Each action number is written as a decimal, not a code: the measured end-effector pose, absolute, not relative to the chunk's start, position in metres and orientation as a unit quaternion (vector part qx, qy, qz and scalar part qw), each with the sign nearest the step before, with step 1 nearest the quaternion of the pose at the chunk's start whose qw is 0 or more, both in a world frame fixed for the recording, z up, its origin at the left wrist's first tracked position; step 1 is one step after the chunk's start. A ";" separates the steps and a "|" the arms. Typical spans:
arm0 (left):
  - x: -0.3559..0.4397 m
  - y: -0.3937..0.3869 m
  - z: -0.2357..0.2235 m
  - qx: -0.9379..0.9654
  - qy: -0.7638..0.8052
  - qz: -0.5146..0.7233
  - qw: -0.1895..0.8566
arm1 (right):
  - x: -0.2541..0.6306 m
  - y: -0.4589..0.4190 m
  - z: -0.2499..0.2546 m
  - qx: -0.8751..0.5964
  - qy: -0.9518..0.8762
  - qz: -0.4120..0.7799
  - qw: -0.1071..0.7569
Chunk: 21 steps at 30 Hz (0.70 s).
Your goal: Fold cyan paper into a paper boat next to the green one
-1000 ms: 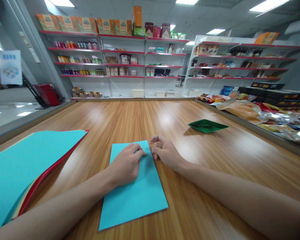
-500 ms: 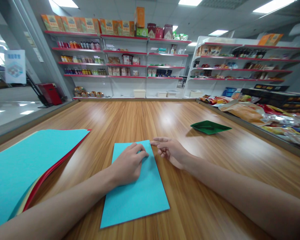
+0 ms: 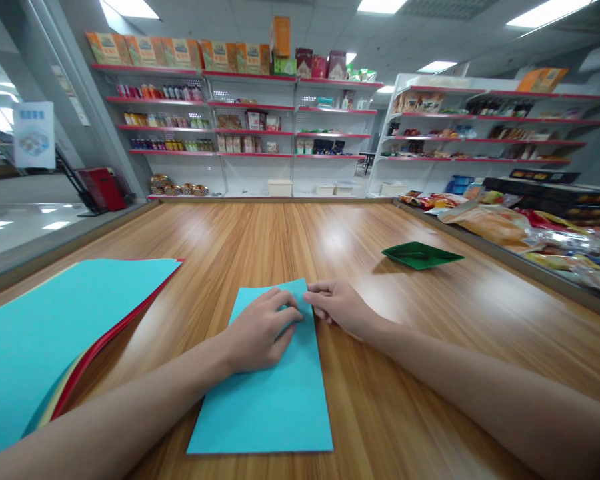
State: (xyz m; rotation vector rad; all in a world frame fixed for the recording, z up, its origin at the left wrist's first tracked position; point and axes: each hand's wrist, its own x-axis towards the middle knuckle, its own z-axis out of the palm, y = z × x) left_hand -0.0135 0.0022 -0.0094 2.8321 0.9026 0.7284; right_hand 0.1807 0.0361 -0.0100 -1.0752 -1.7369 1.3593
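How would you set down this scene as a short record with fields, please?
Left hand: resting on the blue paper, fingers bent
Right hand: at the paper's far right corner; whether its grip has closed there is unclear
Blue paper: lying on the table, partly covered by the left hand
Paper stack: at the left, blue on top, red and cream edges showing
Green folded paper: farther off, at the right
Background: shelves of packaged goods
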 end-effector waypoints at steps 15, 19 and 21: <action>-0.014 0.002 -0.009 0.878 0.356 0.317 0.035 | 0.175 0.020 -0.012 -0.318 -0.881 0.250 0.247; -0.012 0.001 -0.010 0.875 0.367 0.308 0.068 | 0.175 0.019 -0.011 -0.318 -0.888 0.233 0.237; -0.012 0.002 -0.011 0.863 0.385 0.321 0.060 | 0.176 0.019 -0.011 -0.318 -0.889 0.228 0.237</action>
